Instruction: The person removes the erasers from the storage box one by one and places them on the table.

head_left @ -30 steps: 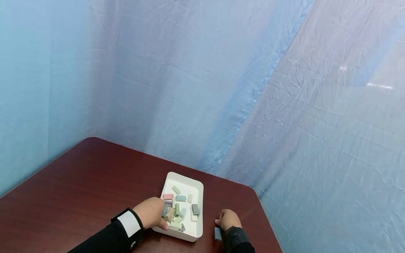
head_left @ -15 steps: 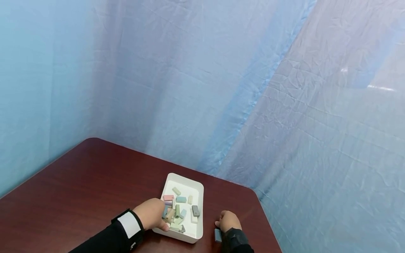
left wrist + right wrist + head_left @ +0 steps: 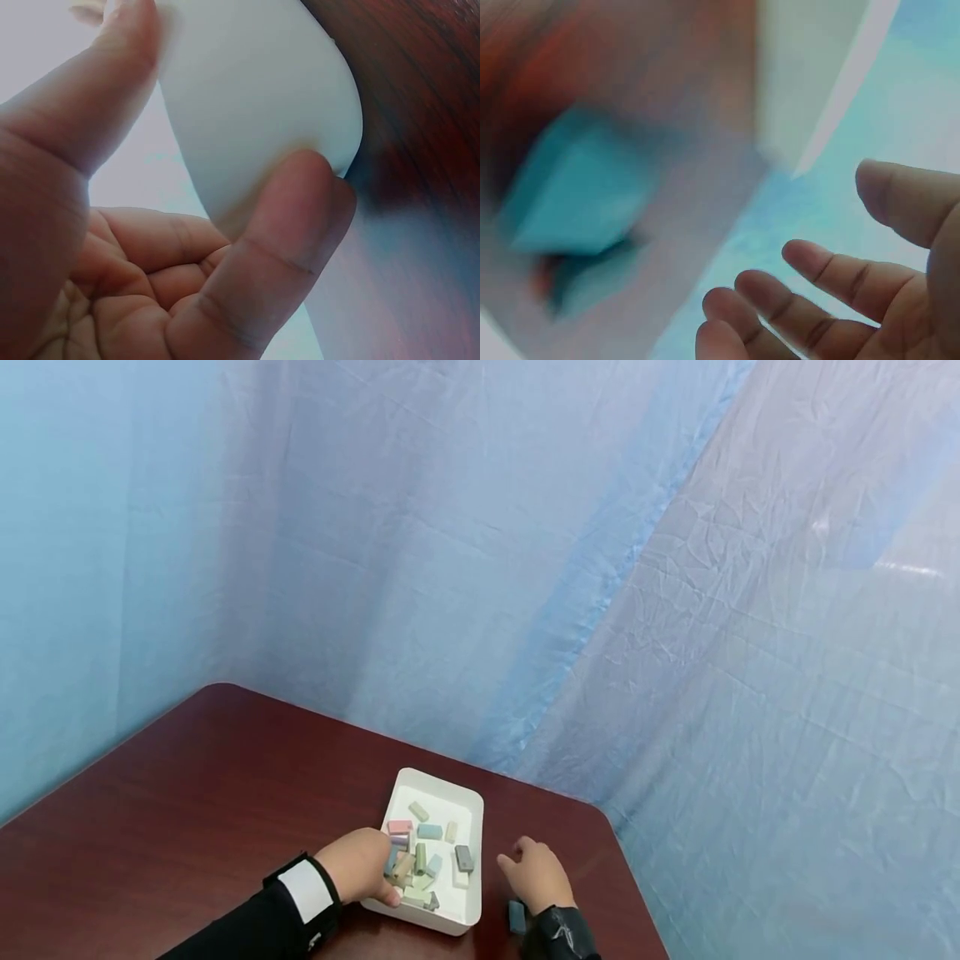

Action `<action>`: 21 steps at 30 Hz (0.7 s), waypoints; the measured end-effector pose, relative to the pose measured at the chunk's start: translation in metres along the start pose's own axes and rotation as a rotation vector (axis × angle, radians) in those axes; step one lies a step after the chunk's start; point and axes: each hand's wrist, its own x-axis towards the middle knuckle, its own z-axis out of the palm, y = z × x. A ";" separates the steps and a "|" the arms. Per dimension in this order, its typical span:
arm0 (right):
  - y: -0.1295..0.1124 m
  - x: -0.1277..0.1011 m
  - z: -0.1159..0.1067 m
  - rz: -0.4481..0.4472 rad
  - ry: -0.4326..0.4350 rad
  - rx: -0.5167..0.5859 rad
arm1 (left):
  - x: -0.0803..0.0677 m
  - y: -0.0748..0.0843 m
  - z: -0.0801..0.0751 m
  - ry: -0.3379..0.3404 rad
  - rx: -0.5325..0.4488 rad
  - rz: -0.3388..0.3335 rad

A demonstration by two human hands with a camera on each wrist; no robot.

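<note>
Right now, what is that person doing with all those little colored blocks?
A person sits at a dark wooden table. Their left hand grips the corner of a white tray full of pastel blocks. Their right hand is open, above the table beside the tray, with one blue block lying on the table near it.

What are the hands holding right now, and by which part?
The left hand grips the white tray by its near corner, thumb outside the wall. The right hand holds nothing; a blue block lies beside it.
</note>
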 end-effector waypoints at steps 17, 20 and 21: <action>-0.072 -0.037 0.035 -0.346 -0.235 0.066 | 0.001 -0.003 0.000 0.003 0.019 0.004; -0.072 -0.036 0.042 -0.378 -0.277 0.084 | 0.002 -0.004 0.001 -0.006 0.020 0.003; -0.072 -0.035 0.044 -0.377 -0.273 0.088 | 0.002 -0.004 0.000 -0.005 0.016 0.004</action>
